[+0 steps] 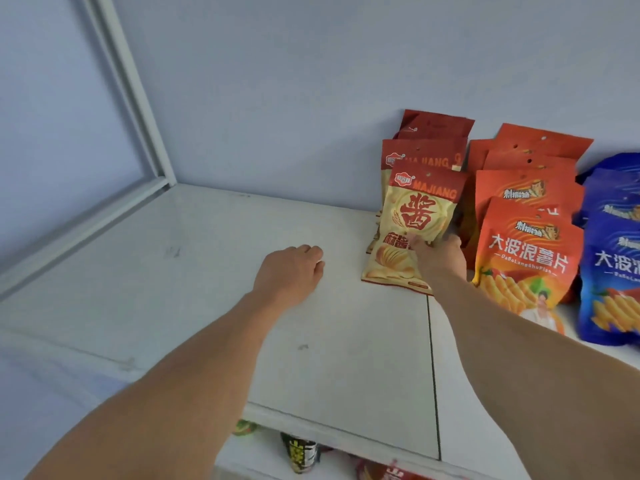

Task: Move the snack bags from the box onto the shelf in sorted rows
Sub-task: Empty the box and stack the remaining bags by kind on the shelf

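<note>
Below the near shelf lip, a lower shelf (pixel 311 459) with more packets is glimpsed – too cropped to identify. On the white shelf (pixel 207 271), the left hand (pixel 289 273) is rested knuckles-up, fingers curled under, nothing held. Just right of it, the right hand (pixel 438 252) is clamped on the lower part of the front cream-and-red bag (pixel 420 216), thumb across its face; the bag stands tilted back against its row (pixel 433 140).

Judged step: seating this bag at the front of its row. Best done by keeping the base square to the row and the face forward, released only once it leans stably.

Right side is tight – the orange row (pixel 530 237) is touching or nearly so, blue row (pixel 613 258) beyond. Open room is all to the left, up to the frame rail (pixel 145 109) and far wall. The box is not in view.
</note>
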{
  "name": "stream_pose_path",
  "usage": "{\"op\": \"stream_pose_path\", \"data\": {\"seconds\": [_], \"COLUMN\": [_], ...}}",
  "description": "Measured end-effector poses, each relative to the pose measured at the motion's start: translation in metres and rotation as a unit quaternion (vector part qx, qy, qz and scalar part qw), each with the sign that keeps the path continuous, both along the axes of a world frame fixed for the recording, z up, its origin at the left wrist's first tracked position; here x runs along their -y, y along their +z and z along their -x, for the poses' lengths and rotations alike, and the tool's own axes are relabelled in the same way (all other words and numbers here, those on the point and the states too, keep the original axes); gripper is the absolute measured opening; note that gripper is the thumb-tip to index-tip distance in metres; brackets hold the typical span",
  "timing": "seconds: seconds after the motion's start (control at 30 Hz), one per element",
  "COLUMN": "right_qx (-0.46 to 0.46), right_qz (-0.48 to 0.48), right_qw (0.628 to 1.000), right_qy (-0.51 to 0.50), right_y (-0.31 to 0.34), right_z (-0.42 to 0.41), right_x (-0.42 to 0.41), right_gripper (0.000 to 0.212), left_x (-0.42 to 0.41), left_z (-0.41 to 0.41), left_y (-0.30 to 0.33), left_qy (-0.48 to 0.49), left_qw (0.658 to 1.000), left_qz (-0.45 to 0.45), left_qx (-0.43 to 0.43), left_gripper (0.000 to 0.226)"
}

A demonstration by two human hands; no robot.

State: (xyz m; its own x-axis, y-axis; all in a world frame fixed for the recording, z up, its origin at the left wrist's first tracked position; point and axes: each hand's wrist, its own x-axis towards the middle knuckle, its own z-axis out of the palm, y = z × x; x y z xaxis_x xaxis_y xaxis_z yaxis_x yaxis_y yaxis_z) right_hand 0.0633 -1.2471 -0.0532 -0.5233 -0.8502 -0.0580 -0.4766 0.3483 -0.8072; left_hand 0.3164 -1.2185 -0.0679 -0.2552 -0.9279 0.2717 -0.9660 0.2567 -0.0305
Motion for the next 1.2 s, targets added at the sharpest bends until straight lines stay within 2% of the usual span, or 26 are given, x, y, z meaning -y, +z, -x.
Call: {"op": "stream_pose_path", "data": {"seconds": [0.1, 0.17, 0.27, 0.37, 0.53, 0.67, 0.8, 1.0, 1.1, 1.2], "right_qx": [-0.202, -0.305, -0.370, -0.403, -0.434, -0.414, -0.423, -0.367, -0.350, -0.327], "right_qz": [0.017, 0.050, 0.068, 0.084, 0.141, 0.192, 0.203, 0.161, 0.146, 0.110], "right_qw": [0.976, 0.930, 0.851, 0.784, 0.693, 0.651, 0.601, 0.587, 0.563, 0.556], "right_qy": [0.075, 0.202, 0.367, 0.465, 0.558, 0.607, 0.647, 0.704, 0.734, 0.756], "right_y": [0.002, -0.002, -0.014, -0.030, -0.049, -0.065, -0.093, -0.137, -0.156, -0.173], "right_z": [-0.014, -0.030, -0.058, -0.085, -0.138, -0.181, -0.226, -0.288, -0.320, -0.349], "right_x": [-0.042, -0.079, -0.135, -0.193, -0.285, -0.355, -0.436, -0.583, -0.645, -0.693], "right_gripper": [0.069, 0.055, 0.041, 0.037, 0.030, 0.026, 0.023, 0.027, 0.027, 0.027], "left_x": [-0.053, -0.098, -0.172, -0.251, -0.382, -0.477, -0.579, -0.747, -0.817, -0.872], "left_z": [-0.008, -0.012, -0.021, -0.036, -0.078, -0.100, -0.124, -0.161, -0.182, -0.199], "left_y": [0.004, 0.002, -0.010, -0.027, -0.047, -0.065, -0.084, -0.114, -0.132, -0.154], "left_qy": [0.045, 0.072, 0.102, 0.133, 0.236, 0.303, 0.346, 0.389, 0.437, 0.475], "left_qw": [0.999, 0.997, 0.994, 0.990, 0.969, 0.947, 0.932, 0.911, 0.887, 0.862], "left_qz": [0.008, 0.003, -0.012, -0.030, -0.068, -0.097, -0.107, -0.140, -0.146, -0.165], "left_qx": [0.016, 0.023, 0.038, 0.036, 0.018, 0.041, 0.019, 0.004, -0.042, -0.070], "left_gripper": [0.033, 0.033, 0.033, 0.032, 0.027, 0.026, 0.026, 0.025, 0.028, 0.029]}}
